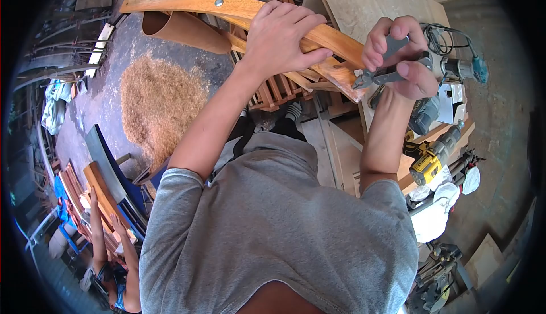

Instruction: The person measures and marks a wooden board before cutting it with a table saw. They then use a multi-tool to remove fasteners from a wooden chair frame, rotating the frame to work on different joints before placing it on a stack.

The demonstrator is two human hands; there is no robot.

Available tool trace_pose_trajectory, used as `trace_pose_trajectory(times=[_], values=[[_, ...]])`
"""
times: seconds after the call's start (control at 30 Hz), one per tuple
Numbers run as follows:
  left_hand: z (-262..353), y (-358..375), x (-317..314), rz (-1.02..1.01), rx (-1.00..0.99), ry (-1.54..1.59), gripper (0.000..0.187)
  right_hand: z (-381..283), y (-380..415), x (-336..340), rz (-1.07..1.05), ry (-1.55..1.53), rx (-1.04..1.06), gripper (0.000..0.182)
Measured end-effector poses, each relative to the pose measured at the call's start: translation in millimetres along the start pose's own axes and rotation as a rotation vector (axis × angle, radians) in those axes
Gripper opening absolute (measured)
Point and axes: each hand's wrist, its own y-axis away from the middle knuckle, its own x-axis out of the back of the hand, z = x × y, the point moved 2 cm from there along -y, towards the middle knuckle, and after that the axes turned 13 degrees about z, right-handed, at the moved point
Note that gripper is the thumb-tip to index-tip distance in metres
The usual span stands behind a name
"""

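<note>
My left hand (284,38) is wrapped over a curved, varnished wooden bar (187,1), its thumb stretched along the near side. A round metal fastener shows on the bar, and a second wooden piece (339,76) crosses beneath it. In my right hand (401,58) is a pair of pliers (387,78), the grey handles spread between fingers and thumb. The plier jaws point left, right at the pale end of the lower piece. A curled brown sheet (187,32) hangs below the bar at the left.
A pale wooden board (378,12) stands behind my hands. On the right lie a yellow cordless drill (429,160) and a corded power tool (460,69). Wood shavings (162,98) heap on the floor at left. Another person's arms (108,228) reach toward wooden slats at lower left.
</note>
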Motion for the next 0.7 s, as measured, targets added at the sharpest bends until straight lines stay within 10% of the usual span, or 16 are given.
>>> trace_pose_trajectory(times=[0.7], values=[[-3, 3, 1, 0.048, 0.000, 0.036, 0.049, -2, 15, -36, 0.384, 0.331, 0.101, 0.069]])
